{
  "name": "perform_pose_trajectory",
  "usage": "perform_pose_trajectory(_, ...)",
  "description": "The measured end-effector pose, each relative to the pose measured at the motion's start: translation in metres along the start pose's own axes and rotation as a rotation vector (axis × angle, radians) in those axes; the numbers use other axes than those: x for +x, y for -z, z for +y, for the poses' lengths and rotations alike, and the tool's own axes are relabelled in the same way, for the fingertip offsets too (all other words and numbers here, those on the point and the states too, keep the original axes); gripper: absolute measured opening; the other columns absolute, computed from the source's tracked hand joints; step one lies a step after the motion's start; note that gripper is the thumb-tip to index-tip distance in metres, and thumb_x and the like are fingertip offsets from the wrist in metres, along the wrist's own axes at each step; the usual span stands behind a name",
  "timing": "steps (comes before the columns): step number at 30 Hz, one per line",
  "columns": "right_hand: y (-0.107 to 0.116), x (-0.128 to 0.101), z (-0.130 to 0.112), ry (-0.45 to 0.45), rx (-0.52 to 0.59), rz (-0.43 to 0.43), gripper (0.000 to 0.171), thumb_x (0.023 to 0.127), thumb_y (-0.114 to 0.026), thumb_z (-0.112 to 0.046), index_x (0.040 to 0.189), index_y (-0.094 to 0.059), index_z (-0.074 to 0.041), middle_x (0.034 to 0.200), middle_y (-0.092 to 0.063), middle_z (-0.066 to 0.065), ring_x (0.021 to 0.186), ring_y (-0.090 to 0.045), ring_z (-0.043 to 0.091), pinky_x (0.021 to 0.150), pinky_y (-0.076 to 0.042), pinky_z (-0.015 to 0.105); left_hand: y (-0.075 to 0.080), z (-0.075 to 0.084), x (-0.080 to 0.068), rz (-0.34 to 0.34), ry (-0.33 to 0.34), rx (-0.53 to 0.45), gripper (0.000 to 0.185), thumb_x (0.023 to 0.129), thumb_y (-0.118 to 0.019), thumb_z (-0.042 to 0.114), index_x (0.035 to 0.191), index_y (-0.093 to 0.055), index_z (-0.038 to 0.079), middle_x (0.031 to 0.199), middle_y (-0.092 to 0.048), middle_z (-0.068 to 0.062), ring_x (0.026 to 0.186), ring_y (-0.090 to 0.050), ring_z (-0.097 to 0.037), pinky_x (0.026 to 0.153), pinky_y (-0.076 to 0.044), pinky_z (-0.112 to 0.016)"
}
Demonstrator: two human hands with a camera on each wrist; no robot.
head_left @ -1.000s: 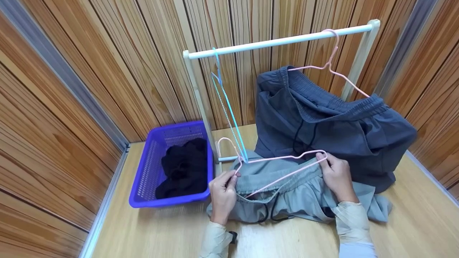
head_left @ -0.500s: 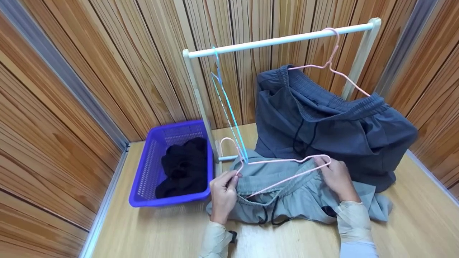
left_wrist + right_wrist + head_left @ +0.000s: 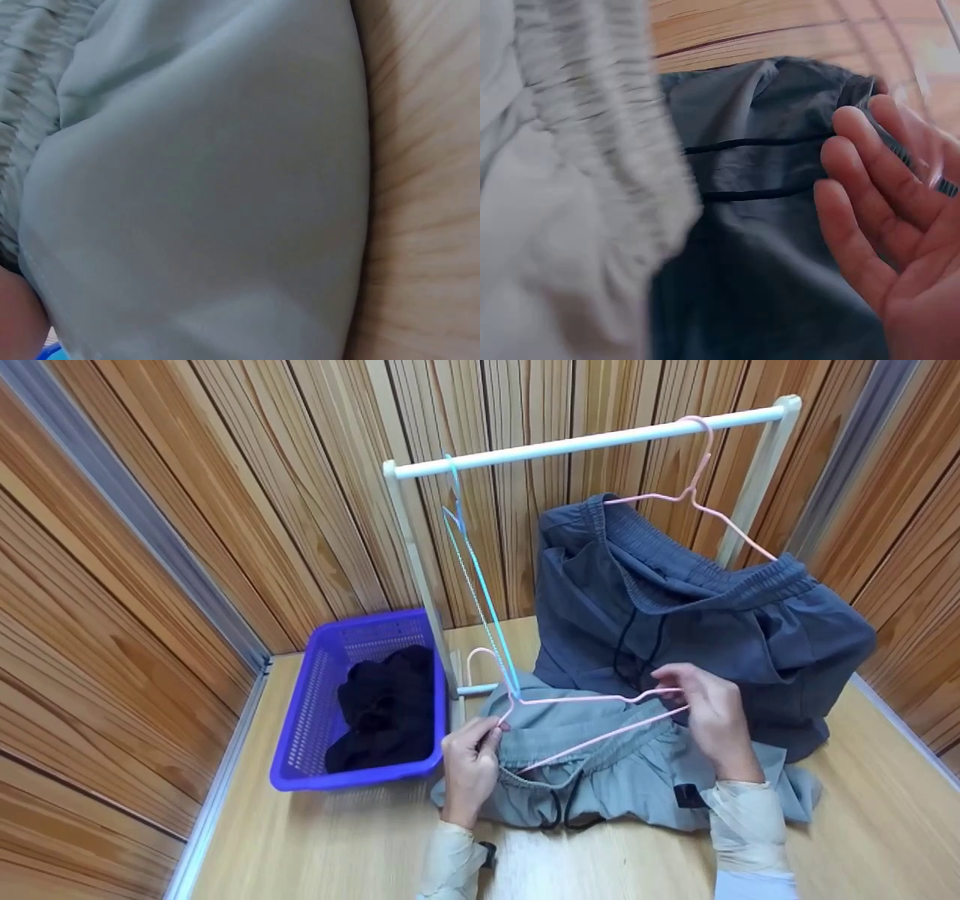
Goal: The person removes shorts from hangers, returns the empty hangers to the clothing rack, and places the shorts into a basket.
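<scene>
Pink and thin, the hanger [image 3: 579,700] spans my two hands, slanting across the grey pants [image 3: 630,787] that lie on the table [image 3: 600,866]. My left hand [image 3: 471,765] pinches its wire below the hook, thumb against forefinger, at the waistband's left end; the lower bar dips into the waist opening. My right hand [image 3: 716,720] is at the hanger's other end, near the waistband's right end, fingers slightly bent with small gaps between them; whether my thumb presses the wire, I cannot tell. Behind, dark pants [image 3: 705,645] hang on a second hanger [image 3: 691,492] from the rack [image 3: 570,448]. Toward the rack's left hangs a blue hanger [image 3: 484,596], and beside it a purple basket [image 3: 360,778] holds black cloth [image 3: 386,720].
</scene>
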State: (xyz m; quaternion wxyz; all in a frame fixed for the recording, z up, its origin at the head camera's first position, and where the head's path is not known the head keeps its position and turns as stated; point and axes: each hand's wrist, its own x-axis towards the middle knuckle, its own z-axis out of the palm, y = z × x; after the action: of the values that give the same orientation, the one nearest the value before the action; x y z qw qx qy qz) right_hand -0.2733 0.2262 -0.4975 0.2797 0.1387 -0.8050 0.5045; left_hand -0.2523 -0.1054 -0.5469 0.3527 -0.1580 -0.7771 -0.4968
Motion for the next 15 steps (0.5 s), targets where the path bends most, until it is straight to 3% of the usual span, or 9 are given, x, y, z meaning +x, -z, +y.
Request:
perform_pose_trajectory(3, -0.007, 0.002, -0.013, 0.188, -0.263, 0.008, 0.014, 0.104, -0.065, -0.010, 0.103, -0.080, -0.010, 0.094, -0.079, 0.005, 0.084, -0.071, 0.005, 0.080, -0.053, 0.015, 0.000, 0.001, 0.000, -0.003, -0.009, 0.002, 0.018, 0.087, -0.075, -0.007, 0.085, -0.081, 0.010, 0.076, -0.075, -0.002, 0.066, -0.063, -0.011, 0.064, -0.049, -0.018)
perform_pose_trajectory(6, -0.018, 0.002, -0.024, 0.290, -0.436, 0.001, 0.007, 0.095, -0.079, -0.020, 0.099, -0.080, -0.014, 0.091, -0.079, 0.003, 0.082, -0.070, 0.017, 0.074, -0.055, 0.034, -0.002, 0.001, 0.000, -0.005, -0.013, 0.003, 0.018, 0.087, -0.075, -0.007, 0.085, -0.081, 0.010, 0.077, -0.076, -0.002, 0.067, -0.064, -0.012, 0.064, -0.049, -0.018)
perform_pose_trajectory(8, -0.025, 0.001, -0.029, 0.317, -0.491, -0.018, 0.013, 0.092, -0.083, -0.027, 0.097, -0.079, -0.016, 0.087, -0.077, 0.002, 0.078, -0.068, 0.020, 0.068, -0.055, 0.041, -0.003, 0.001, -0.001, -0.011, -0.014, 0.006, 0.017, 0.087, -0.074, -0.006, 0.086, -0.081, 0.010, 0.077, -0.076, -0.002, 0.067, -0.065, -0.012, 0.065, -0.050, -0.019)
perform_pose_trajectory(15, -0.039, -0.002, -0.029, 0.379, -0.545, -0.028, 0.024, 0.084, -0.089, -0.037, 0.089, -0.078, -0.017, 0.074, -0.069, 0.001, 0.068, -0.058, 0.018, 0.060, -0.051, 0.035, -0.003, 0.002, -0.001, -0.025, -0.003, 0.007, 0.017, 0.088, -0.074, -0.006, 0.087, -0.081, 0.009, 0.078, -0.077, -0.005, 0.069, -0.066, -0.013, 0.067, -0.051, -0.020)
